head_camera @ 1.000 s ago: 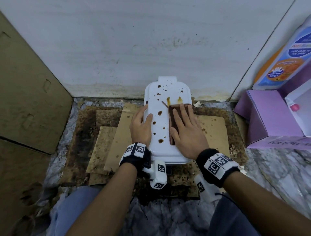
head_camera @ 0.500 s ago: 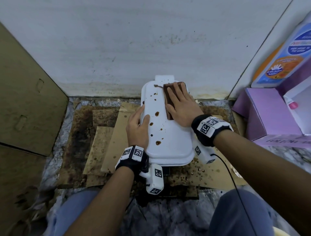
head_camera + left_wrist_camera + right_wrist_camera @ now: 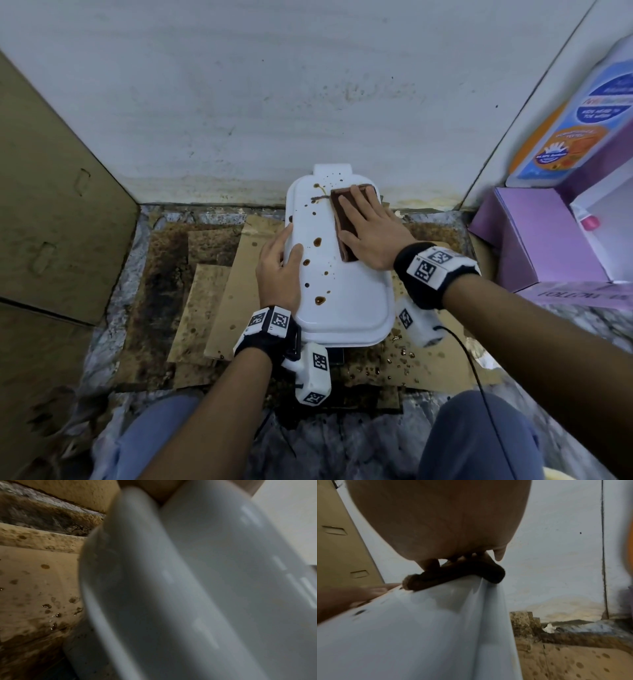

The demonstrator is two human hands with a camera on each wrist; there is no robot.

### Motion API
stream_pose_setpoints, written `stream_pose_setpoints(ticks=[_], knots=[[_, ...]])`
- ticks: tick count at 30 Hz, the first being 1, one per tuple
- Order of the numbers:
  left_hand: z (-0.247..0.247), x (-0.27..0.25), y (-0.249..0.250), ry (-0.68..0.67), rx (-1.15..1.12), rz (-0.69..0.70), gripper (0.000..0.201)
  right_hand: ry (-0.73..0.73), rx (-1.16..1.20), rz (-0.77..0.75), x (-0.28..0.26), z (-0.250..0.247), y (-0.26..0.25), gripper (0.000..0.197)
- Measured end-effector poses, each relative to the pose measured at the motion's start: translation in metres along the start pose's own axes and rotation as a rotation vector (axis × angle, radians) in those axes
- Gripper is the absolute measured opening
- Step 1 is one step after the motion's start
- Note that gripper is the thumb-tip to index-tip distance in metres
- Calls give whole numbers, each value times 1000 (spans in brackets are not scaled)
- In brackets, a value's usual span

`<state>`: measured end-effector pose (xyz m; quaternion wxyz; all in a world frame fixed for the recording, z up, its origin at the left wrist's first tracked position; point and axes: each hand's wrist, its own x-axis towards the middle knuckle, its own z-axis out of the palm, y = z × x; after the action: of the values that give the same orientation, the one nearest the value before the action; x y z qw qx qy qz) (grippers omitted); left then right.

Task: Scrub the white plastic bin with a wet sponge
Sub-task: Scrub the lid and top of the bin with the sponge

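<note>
Head view: left hand (image 3: 279,270) lies flat with relaxed fingers against the side of the upturned bin (image 3: 346,291), which sits on stained cardboard (image 3: 233,274); right hand (image 3: 371,233) presses the sponge (image 3: 344,222) flat on its spattered far end.

Blurred white bin (image 3: 197,588), left wrist view.

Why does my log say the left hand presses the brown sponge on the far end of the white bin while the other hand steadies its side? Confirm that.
Wrong hand. In the head view the right hand presses the brown sponge on the far end of the white bin; the left hand steadies its side.
</note>
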<state>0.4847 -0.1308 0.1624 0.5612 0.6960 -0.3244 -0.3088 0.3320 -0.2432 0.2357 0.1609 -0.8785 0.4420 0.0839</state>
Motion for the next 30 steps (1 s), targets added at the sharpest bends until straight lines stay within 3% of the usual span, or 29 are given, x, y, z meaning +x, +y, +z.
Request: stream_pose_setpoints(ticks=[7,17,25,30], knots=[[-1,2,-2,0,-18,-27,54,-7,2,6,32,-13,6,64],[-2,-1,-1,-10,-27,-29,51,46,18,-27,-38,21,1,64],[-4,-4,1,-5,-7,-7,48,5,-8,-30,18,-11,12,66],[-5,-13,4,-10,0,-3,40,28,-22,-20,15,-10,9,65]])
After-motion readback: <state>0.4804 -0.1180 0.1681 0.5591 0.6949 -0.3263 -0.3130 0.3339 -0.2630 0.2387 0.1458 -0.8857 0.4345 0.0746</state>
